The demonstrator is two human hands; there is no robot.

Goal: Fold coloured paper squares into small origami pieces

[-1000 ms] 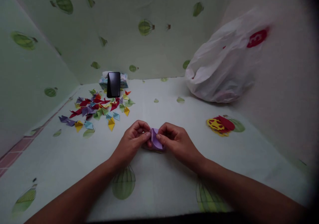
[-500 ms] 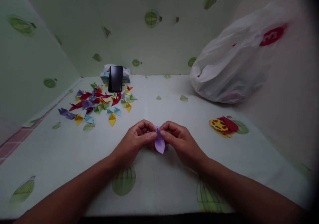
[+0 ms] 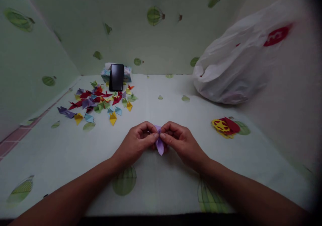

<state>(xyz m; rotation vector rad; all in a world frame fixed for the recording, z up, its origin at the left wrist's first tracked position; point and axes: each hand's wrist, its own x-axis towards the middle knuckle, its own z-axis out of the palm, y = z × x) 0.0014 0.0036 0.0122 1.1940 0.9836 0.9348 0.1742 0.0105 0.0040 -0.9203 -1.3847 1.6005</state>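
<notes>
A small folded purple paper piece [image 3: 159,145] is pinched between both of my hands just above the pale balloon-print tablecloth [image 3: 156,182]. My left hand [image 3: 137,141] grips its left side with thumb and curled fingers. My right hand [image 3: 179,140] pinches its right side the same way. The paper's pointed tip hangs down between my thumbs. Most of the paper is hidden behind my fingers.
A scatter of several folded coloured paper pieces [image 3: 99,102] lies at the back left. A black phone [image 3: 116,77] leans upright against a tissue box [image 3: 128,72] behind them. A white plastic bag [image 3: 238,58] sits at the right, a stack of red and yellow papers [image 3: 224,126] near it.
The purple paper has been folded narrower and its tip now points down between my thumbs. My hands have closed in together. The camera tilted slightly.
</notes>
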